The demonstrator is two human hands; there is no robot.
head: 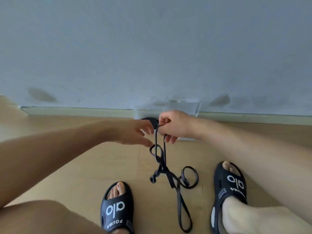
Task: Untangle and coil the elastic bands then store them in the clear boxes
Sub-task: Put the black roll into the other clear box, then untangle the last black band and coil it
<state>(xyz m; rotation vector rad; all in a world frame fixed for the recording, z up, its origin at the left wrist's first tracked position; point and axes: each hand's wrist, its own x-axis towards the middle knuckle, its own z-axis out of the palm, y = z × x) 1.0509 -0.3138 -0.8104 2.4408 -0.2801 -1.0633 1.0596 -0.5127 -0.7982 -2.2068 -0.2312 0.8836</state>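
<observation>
Leftmost, left hand (135,134) reaching in with fingers loosely spread, holding nothing, fingertips just beside a small loop of the elastic band (166,173), probably to pick the knot apart. Rightward, right hand (173,126) pinching the band's upper end and lifting it off the floor (67,166) so the tangle hangs free. Far behind the hands against the wall, clear boxes (184,106), seemingly two; one dark coil (152,121) apparently stored already. One band in hand, two slippers near.

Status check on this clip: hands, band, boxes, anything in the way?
Right hand pinches the black elastic band, left hand open beside it. Band still tangled, trailing on floor. Clear boxes at wall, behind hands. Nothing blocking.
</observation>
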